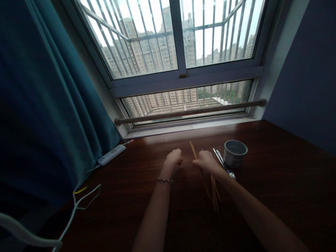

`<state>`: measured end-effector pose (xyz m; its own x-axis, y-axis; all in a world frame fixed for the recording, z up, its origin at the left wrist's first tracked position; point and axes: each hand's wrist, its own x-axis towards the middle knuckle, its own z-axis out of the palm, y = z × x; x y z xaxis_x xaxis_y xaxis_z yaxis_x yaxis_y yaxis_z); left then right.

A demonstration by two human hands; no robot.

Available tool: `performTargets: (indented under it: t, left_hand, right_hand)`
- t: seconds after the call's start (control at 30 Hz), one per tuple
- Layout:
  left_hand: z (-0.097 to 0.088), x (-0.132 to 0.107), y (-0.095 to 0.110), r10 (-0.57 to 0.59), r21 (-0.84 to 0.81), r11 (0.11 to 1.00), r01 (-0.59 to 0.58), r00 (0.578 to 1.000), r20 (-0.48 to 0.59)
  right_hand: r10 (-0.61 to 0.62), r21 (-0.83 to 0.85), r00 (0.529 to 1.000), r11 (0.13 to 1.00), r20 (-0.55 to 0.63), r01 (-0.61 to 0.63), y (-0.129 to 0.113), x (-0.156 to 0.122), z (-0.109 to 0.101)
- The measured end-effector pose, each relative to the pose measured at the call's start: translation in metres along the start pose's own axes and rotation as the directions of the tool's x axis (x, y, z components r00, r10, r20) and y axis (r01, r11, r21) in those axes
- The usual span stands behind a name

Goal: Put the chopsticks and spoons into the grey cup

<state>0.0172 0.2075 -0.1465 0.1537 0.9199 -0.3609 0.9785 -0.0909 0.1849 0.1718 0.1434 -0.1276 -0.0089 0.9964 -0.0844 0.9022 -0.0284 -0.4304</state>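
Observation:
My left hand is curled closed just above the table, with no object showing from it. To its right, my right hand is closed on wooden chopsticks, whose ends stick out above the thumb and run down below the palm. More chopsticks lie in a loose bunch under the right wrist; the hand hides their upper parts. Just beyond that wrist lie slim metal utensils, including a spoon with a shiny bowl, partly covered by the forearm. A grey cup stands upright beside them.
The dark wooden table reaches the window sill, where a rail crosses. A white power strip lies at the left by the blue curtain. White cables trail along the left edge. A wall bounds the right.

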Motion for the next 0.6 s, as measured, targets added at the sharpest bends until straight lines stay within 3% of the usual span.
performTargets:
  t: [0.1, 0.13, 0.2, 0.27, 0.33, 0.37, 0.43, 0.6]
  left_hand:
    - [0.002, -0.002, 0.01, 0.013, -0.013, 1.0, -0.014, 0.999, -0.051]
    - [0.006, -0.003, 0.018, 0.029, -0.019, 0.999, -0.03, 0.997, -0.065]
    - [0.016, -0.005, 0.038, 0.078, -0.035, 0.996, -0.081, 0.994, -0.076]
    - [0.03, -0.008, 0.06, 0.138, -0.058, 0.988, -0.141, 0.989, -0.062]
    - [0.045, -0.011, 0.078, 0.177, -0.078, 0.98, -0.181, 0.983, -0.051]
    - [0.051, -0.012, 0.085, 0.183, -0.081, 0.979, -0.187, 0.982, -0.052]
    - [0.062, -0.013, 0.093, 0.176, -0.081, 0.98, -0.18, 0.983, -0.06]
    - [0.073, -0.006, 0.094, 0.119, -0.096, 0.987, -0.128, 0.989, -0.092]
  right_hand:
    - [0.036, 0.114, 0.982, 0.993, -0.184, -0.015, 0.014, -0.015, -0.06]
    - [0.08, 0.165, 0.957, 0.986, -0.279, -0.034, 0.022, -0.023, -0.079]
    - [0.212, 0.376, 0.767, 0.926, -0.606, 0.041, 0.039, -0.04, -0.11]
    - [0.265, 0.402, 0.543, 0.903, -0.797, 0.149, 0.058, -0.054, -0.128]
    - [0.225, 0.308, 0.387, 0.936, -0.894, 0.168, 0.077, -0.06, -0.136]
    - [0.188, 0.257, 0.358, 0.954, -0.915, 0.155, 0.086, -0.06, -0.137]
    - [0.15, 0.205, 0.394, 0.973, -0.907, 0.101, 0.1, -0.056, -0.138]
    - [0.183, 0.173, 0.598, 0.982, -0.78, -0.074, 0.118, -0.028, -0.134]
